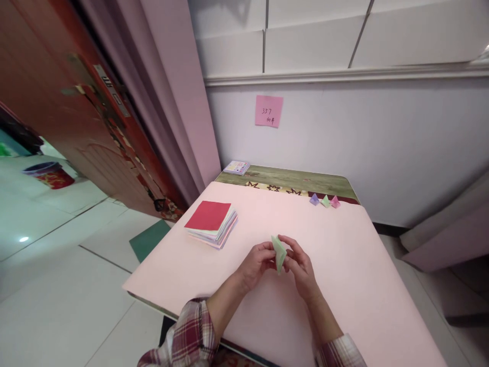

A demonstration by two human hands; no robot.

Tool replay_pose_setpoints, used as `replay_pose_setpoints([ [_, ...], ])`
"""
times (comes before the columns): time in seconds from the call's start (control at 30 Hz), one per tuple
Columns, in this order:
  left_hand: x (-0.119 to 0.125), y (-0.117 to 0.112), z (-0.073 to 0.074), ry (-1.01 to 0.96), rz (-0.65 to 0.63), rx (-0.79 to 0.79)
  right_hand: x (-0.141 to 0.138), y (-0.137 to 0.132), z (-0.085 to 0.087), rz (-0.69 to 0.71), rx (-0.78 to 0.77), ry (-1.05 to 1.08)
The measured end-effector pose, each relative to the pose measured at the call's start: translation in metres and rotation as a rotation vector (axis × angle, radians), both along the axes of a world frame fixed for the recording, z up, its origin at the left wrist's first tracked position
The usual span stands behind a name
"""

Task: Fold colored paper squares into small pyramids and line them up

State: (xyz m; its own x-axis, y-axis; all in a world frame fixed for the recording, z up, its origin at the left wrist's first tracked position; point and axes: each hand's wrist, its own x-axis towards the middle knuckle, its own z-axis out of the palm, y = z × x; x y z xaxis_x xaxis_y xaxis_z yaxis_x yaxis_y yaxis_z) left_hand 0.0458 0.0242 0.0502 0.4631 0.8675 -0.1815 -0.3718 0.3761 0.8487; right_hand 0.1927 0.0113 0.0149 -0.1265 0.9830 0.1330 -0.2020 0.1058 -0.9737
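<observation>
Between both hands, above the front middle of the table, is a folded piece of light green paper (279, 253). My left hand (256, 264) pinches it from the left, fingers closed on its edge. From the right, my right hand (300, 265) grips the same paper, thumb and fingers bent around its side. The paper stands roughly upright, with its folds pointed at top and bottom. Parts of the fingers behind it are hidden.
A stack of coloured paper squares (209, 216), red on top, lies on the pink-covered table (344, 285). Three small folded paper pieces (325, 201) sit at the far right edge. A small pack (237, 167) lies at the far left corner. A pink note (269, 111) hangs on the wall.
</observation>
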Motion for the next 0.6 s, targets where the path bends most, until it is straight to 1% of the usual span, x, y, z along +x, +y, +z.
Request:
replay_pose_setpoints([
  [0.13, -0.001, -0.001, -0.002, 0.021, 0.017, -0.076, 0.0, -0.001, 0.005, -0.023, 0.063, -0.036],
  [0.23, 0.0, -0.001, -0.005, 0.04, 0.038, -0.09, -0.001, -0.001, 0.005, -0.065, 0.107, -0.093],
  [0.4, 0.004, -0.001, -0.009, 0.051, 0.083, -0.068, -0.002, 0.001, -0.001, -0.113, 0.121, -0.136],
  [0.5, 0.005, -0.002, -0.009, 0.045, 0.12, -0.062, -0.003, 0.003, -0.005, -0.13, 0.105, -0.132],
  [0.6, 0.006, -0.002, -0.007, 0.046, 0.157, -0.062, -0.003, 0.004, -0.008, -0.163, 0.124, -0.153],
])
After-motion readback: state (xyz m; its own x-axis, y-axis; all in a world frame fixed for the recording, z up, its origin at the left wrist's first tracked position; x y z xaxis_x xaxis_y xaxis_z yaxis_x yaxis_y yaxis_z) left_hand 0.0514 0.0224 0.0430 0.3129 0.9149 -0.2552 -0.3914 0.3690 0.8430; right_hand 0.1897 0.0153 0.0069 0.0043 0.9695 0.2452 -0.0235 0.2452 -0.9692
